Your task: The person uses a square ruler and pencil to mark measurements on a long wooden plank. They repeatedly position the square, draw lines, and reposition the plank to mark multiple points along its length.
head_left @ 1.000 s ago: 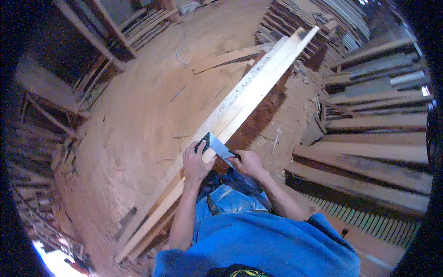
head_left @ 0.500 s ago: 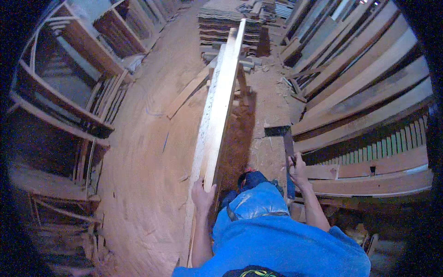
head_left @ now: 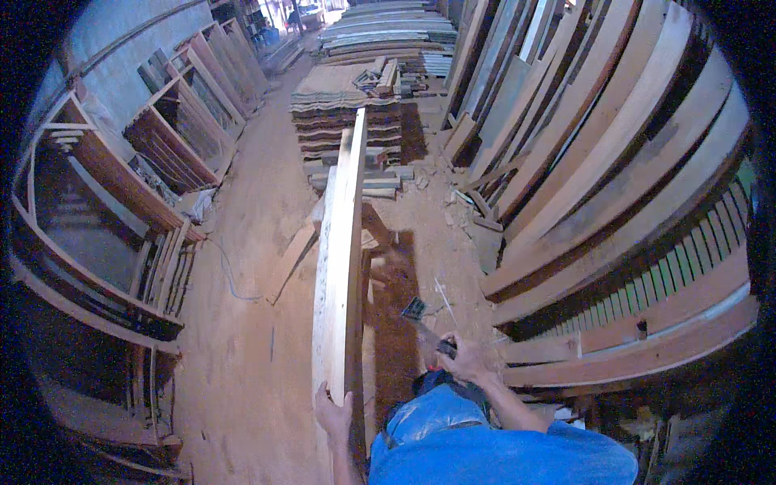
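Observation:
A long pale wooden board (head_left: 346, 267) runs away from me, with a rougher, whitish board (head_left: 323, 275) along its left side. My left hand (head_left: 333, 411) grips the near part of the boards, thumb toward the right and fingers over the left side. Right of the boards, my right hand (head_left: 467, 360) is closed round the black handle of a tool (head_left: 428, 330). Its flat greyish shaft leads to a dark squarish end, and I cannot make out the tool's kind. The tool is held apart from the boards, in front of my body.
A trestle leg (head_left: 293, 255) slants out beneath the boards. Beyond them rises a stack of wavy-edged sheets (head_left: 347, 101). Long planks (head_left: 590, 174) lean along the right side. Wooden frames (head_left: 174, 121) stand at the left. Dust and offcuts lie on the floor (head_left: 234, 364).
The view has tilted up, showing more of the far shop. My right hand has brought the tool inward and turned it, its squarish end nearer the boards. My left hand stays on the boards.

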